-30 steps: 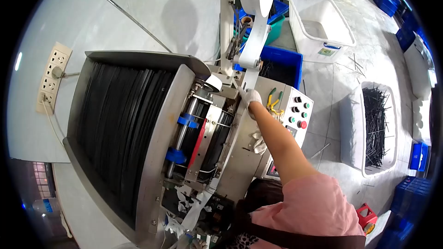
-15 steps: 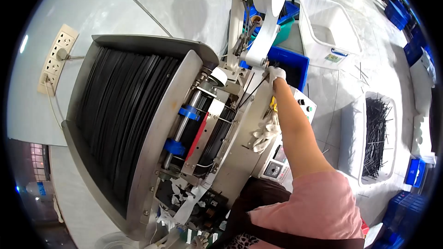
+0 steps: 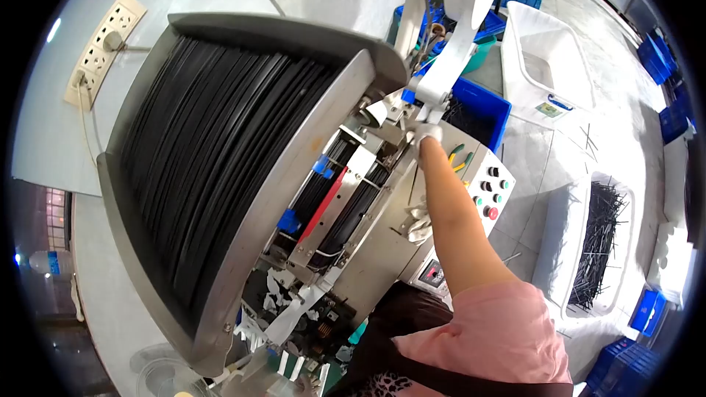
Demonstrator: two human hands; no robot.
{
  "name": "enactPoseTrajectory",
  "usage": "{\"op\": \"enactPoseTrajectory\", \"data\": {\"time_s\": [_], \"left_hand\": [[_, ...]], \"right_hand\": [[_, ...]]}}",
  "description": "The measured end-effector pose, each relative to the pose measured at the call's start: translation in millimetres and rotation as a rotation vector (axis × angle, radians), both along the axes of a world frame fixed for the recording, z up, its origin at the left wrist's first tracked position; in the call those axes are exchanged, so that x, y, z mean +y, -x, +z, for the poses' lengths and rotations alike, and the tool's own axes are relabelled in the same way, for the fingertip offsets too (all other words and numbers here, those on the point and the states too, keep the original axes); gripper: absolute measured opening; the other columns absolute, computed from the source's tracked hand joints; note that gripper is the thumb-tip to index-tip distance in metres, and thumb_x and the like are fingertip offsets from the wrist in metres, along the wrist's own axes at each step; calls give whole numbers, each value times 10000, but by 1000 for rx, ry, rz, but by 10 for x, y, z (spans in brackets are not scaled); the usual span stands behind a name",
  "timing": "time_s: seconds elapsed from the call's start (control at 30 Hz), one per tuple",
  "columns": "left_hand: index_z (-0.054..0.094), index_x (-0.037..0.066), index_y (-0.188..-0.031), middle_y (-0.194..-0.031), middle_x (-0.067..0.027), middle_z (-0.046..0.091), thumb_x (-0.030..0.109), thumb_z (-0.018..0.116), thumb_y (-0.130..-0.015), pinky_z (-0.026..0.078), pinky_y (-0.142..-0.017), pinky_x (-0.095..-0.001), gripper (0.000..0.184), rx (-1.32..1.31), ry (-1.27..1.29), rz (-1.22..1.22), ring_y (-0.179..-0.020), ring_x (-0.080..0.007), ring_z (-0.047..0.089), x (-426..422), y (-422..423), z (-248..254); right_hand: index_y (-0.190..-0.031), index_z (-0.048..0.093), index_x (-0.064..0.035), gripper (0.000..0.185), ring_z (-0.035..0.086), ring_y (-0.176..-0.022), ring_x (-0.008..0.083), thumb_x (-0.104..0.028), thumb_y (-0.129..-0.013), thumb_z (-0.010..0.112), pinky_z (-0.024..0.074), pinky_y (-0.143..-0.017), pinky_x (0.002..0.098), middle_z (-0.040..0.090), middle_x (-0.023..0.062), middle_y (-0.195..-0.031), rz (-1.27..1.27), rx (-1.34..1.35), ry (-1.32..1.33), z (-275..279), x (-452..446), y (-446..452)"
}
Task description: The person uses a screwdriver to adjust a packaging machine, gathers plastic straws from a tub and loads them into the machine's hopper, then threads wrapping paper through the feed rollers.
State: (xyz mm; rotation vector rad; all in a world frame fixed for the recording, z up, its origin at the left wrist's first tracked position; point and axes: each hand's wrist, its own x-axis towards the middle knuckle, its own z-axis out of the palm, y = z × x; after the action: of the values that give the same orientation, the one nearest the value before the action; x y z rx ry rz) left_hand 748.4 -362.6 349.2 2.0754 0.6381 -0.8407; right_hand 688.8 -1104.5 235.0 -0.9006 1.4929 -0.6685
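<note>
My right hand (image 3: pixel 426 137), in a white glove, reaches to the far end of the machine's metal rail, just below a strip of white tape (image 3: pixel 450 66). Its fingers are blurred and turned away, so what they hold, if anything, is hidden. Left of the hand, a metal hopper (image 3: pixel 294 165) is packed with thin black strips (image 3: pixel 220 154). Between hopper and rail are a red bar (image 3: pixel 323 206) and blue collars (image 3: pixel 289 220). My left hand is out of view.
Pliers (image 3: pixel 462 158) and a white glove (image 3: pixel 420 224) lie on the machine top by a button panel (image 3: pixel 491 191). A blue bin (image 3: pixel 500 121) stands behind. On the floor are a white tub (image 3: pixel 511 51) and another tub (image 3: pixel 548 250) filled with black strips.
The view has shifted, and the hopper appears larger. My right hand has come down and left in the picture, nearer the rail. The dark strip seen at the hand before is no longer distinct.
</note>
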Motion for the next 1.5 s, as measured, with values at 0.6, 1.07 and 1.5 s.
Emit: {"op": "enactPoseTrajectory", "data": {"time_s": [0.6,1.07,1.5], "left_hand": [[578,-29,-846,-669,-92,583,176,521,-886,439,-581,-291,217,-930,-74,-61,-620,-130,522,-969,-343,706],[625,6,-913,-782,-125,650,124,568,-837,485,-626,-302,151,-1032,-62,-66,-690,-220,633,-704,-396,624],[607,-8,-647,-586,-154,599,437,578,-766,474,-603,-384,461,-541,-133,-519,-628,-323,609,-1030,-1008,243]], "right_hand": [[-1142,484,44,349,419,-663,133,-223,-938,390,478,-788,355,389,4,-722,825,-1402,1515,5050,1458,632],[-1109,560,13,638,542,-1042,230,-444,-687,699,394,-917,332,582,123,-1122,1490,46,1113,4802,1804,-186],[-1112,562,29,321,535,-1075,311,-200,-908,466,400,-937,408,587,192,-1093,967,-18,1733,4377,2699,385]]}}
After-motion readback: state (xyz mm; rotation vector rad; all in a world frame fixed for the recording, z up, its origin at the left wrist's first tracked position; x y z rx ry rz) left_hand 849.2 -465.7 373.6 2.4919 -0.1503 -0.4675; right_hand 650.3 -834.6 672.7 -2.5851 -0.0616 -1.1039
